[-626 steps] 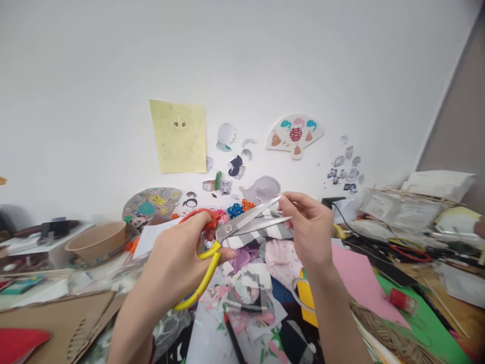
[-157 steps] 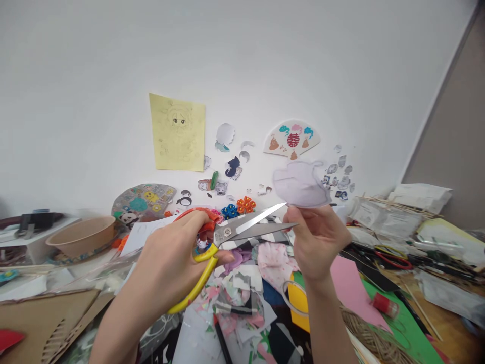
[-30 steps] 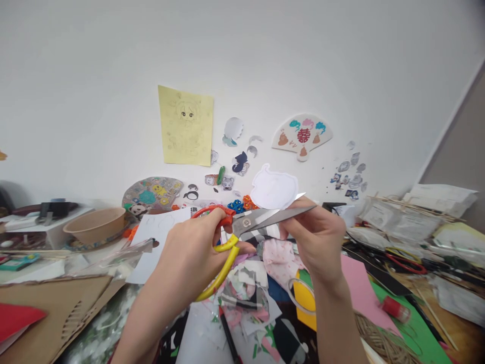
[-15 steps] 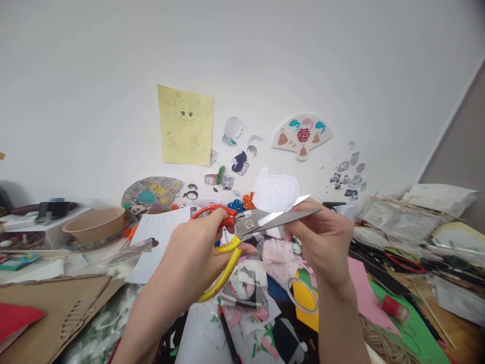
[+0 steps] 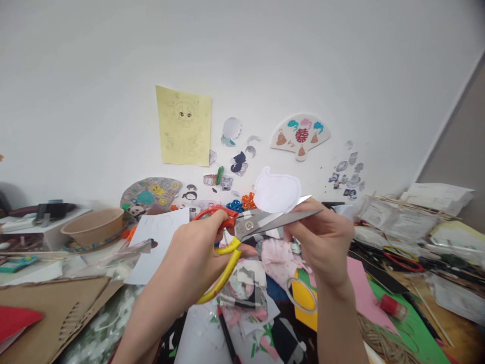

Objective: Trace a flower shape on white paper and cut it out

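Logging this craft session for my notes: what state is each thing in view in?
Left hand: gripping the scissors by their handles.
Right hand: pinching the paper cutout.
Yellow-and-orange scissors: blades slightly open.
White paper cutout: held up, just behind the blades.
Brown paper bowl: upright.
Red tube: lying on its side on the green sheet.

A single head-worn camera faces forward and down from the person's head, close above the left hand [image 5: 193, 258] and right hand [image 5: 328, 247], across a cluttered wooden craft table [image 5: 464, 336] toward a white painted wall [image 5: 242, 60].
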Demonstrator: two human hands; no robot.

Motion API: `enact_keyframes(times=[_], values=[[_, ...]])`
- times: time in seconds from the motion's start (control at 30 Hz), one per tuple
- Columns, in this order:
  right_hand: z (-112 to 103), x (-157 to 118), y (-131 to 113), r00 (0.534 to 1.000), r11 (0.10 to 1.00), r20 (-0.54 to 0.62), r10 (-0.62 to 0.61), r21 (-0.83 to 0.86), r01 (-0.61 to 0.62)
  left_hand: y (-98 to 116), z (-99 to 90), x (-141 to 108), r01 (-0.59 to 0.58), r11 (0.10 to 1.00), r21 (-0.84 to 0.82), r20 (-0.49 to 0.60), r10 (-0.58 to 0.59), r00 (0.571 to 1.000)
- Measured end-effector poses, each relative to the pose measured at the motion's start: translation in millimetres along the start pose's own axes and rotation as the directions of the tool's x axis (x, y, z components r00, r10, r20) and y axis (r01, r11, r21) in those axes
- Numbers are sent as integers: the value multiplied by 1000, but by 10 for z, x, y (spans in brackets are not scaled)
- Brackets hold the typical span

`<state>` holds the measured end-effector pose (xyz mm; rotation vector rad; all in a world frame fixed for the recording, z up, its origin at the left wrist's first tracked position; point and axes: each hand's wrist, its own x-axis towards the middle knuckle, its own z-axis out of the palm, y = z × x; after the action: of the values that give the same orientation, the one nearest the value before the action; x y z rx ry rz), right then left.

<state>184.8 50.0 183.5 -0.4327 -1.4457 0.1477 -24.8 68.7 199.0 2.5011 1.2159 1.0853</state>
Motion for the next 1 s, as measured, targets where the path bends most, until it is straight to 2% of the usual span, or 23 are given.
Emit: enact_keyframes(times=[0.33, 0.53, 0.73, 1.0], values=[[75, -2, -4, 998, 999, -55, -40, -36, 38, 7, -3, -19, 23, 1000, -14, 0, -23, 1000], [93, -10, -3, 996, 998, -78, -51, -50, 47, -2, -1, -38, -7, 1000, -7, -9, 7, 1000], [50, -33, 5, 999, 999, -29, -35, 7, 35, -37, -18, -28, -18, 999, 36, -21, 19, 1000], [10, -42, 6, 1000, 1000, -14, -22, -22, 21, -67, -22, -47, -44, 997, 55, -15, 45, 999]])
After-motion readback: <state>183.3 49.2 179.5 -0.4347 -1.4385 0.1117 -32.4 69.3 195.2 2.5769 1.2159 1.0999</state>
